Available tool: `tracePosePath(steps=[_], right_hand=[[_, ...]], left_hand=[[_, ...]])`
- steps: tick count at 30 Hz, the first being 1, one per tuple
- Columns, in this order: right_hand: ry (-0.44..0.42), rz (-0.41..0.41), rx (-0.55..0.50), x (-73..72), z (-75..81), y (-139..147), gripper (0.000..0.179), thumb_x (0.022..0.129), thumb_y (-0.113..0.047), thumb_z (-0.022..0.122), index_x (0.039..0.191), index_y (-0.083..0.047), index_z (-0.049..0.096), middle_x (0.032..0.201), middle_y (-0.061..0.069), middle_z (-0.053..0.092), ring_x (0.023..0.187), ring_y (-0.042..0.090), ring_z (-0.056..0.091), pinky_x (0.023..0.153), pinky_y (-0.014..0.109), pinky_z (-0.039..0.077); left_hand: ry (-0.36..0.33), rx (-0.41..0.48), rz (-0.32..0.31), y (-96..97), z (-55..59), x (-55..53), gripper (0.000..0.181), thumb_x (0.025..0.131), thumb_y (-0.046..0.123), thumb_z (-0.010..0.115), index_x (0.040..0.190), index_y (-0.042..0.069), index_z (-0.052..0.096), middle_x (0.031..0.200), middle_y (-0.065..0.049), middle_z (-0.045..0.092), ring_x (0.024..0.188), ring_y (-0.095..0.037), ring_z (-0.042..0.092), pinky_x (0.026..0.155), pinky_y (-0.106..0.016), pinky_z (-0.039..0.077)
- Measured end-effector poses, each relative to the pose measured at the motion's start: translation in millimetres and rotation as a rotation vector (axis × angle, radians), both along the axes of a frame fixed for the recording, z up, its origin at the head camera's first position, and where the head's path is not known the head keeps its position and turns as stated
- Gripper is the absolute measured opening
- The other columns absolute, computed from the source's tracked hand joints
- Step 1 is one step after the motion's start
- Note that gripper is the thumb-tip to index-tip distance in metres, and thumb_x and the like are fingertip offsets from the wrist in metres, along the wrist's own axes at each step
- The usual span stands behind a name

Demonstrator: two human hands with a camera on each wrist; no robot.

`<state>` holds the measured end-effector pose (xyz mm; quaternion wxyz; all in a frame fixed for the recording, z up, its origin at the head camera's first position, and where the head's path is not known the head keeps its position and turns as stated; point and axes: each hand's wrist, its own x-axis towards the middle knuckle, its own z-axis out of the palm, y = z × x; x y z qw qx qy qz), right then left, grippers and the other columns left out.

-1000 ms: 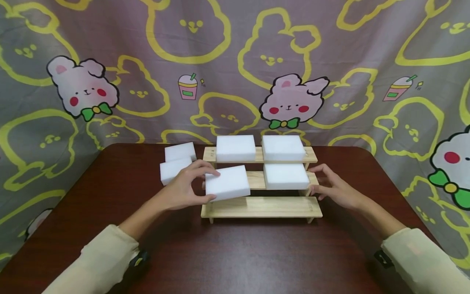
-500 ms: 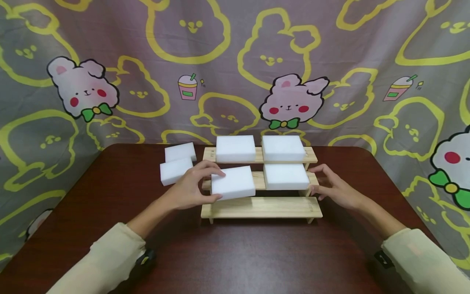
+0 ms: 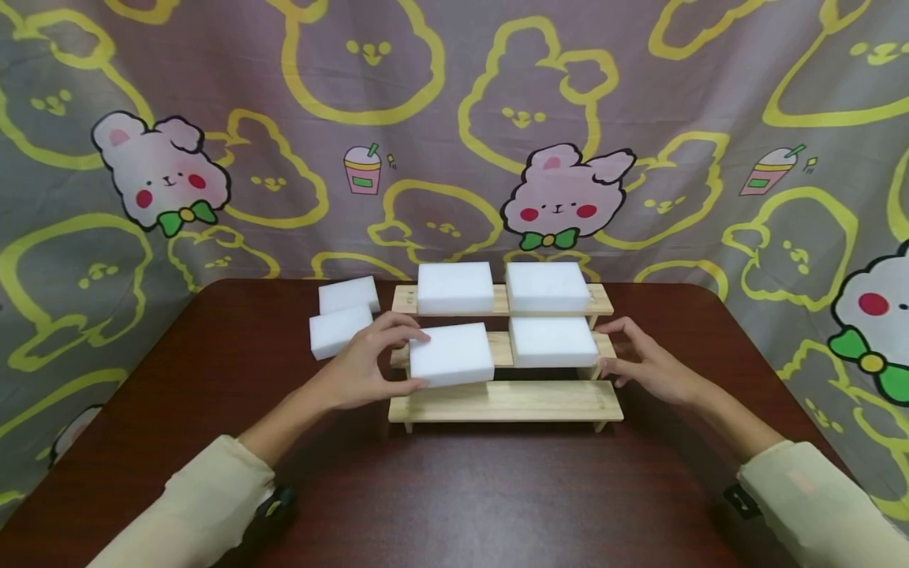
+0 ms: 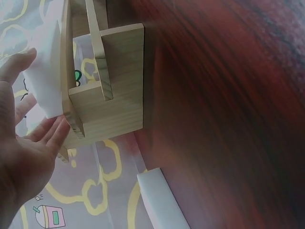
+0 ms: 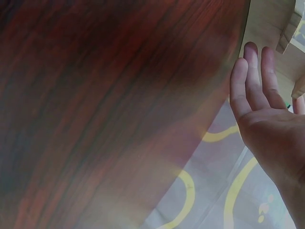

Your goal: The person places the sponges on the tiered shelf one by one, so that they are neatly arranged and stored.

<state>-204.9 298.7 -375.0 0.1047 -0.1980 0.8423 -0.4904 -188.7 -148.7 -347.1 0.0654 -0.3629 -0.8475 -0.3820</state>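
Observation:
My left hand (image 3: 365, 363) grips a white foam block (image 3: 451, 353) by its left end, thumb along the front and fingers on top. This block lies at the left of the middle tier of a wooden three-tier rack (image 3: 506, 401), set slightly askew. From the left wrist, the block (image 4: 45, 71) appears against the shelf board. At the rack's right end, my right hand (image 3: 656, 369) has its thumb and index finger by the middle board, beside another white block (image 3: 554, 341). The right wrist view shows several fingers (image 5: 255, 76) extended; whether they touch the rack is unclear.
Two white blocks (image 3: 454, 285) (image 3: 547, 285) sit on the top tier. Left of the rack, two more blocks (image 3: 348, 295) (image 3: 339, 330) lie on the dark red-brown table (image 3: 497, 497). A patterned curtain (image 3: 426, 142) hangs behind.
The block in my left hand has shifted a little to the right along the middle tier, mostly in the first half second. My right hand keeps its place.

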Motion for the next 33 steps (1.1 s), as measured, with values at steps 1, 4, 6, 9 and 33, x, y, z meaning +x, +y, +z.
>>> tracePosePath(steps=[1,4,6,9,33], right_hand=[[0.000,-0.001,-0.001,-0.1,-0.1,0.0,0.049,0.103,-0.011,0.064,0.139,0.002,0.034,0.131,0.030,0.051,0.095,0.021,0.067,0.071,0.040,0.057],[0.005,0.000,-0.003,-0.3,-0.4,0.1,0.049,0.103,-0.010,0.063,0.140,0.003,0.035,0.131,0.030,0.052,0.095,0.021,0.067,0.070,0.040,0.057],[0.005,0.001,-0.006,-0.4,-0.4,0.1,0.049,0.103,-0.010,0.063,0.140,0.003,0.035,0.130,0.029,0.052,0.095,0.021,0.067,0.070,0.040,0.057],[0.006,0.001,-0.006,-0.5,-0.4,0.0,0.049,0.103,-0.010,0.063,0.140,0.003,0.034,0.130,0.029,0.052,0.095,0.022,0.067,0.070,0.040,0.057],[0.004,-0.001,0.006,-0.7,-1.8,0.6,0.049,0.103,-0.012,0.063,0.140,0.002,0.034,0.134,0.031,0.051,0.096,0.022,0.067,0.070,0.040,0.057]], left_hand=[[0.006,-0.006,0.006,-0.8,0.1,0.3,0.050,0.079,0.017,0.091,0.122,0.004,0.070,0.130,-0.011,0.056,0.114,-0.027,0.058,0.094,-0.046,0.054],[0.024,-0.025,0.026,-2.0,1.6,1.3,0.049,0.079,0.019,0.091,0.121,0.006,0.071,0.129,-0.011,0.055,0.105,-0.025,0.057,0.086,-0.038,0.052],[0.028,-0.032,0.035,-2.0,2.6,2.1,0.048,0.079,0.020,0.091,0.121,0.006,0.072,0.128,-0.010,0.053,0.097,-0.023,0.056,0.082,-0.036,0.049],[0.030,-0.025,0.041,-1.8,2.7,2.4,0.047,0.079,0.019,0.092,0.120,0.006,0.073,0.125,-0.010,0.052,0.088,-0.023,0.054,0.078,-0.034,0.049],[-0.037,0.012,0.050,3.9,1.9,-3.7,0.042,0.082,0.013,0.089,0.119,0.002,0.072,0.093,-0.008,0.058,0.070,-0.018,0.051,0.064,-0.029,0.047]])
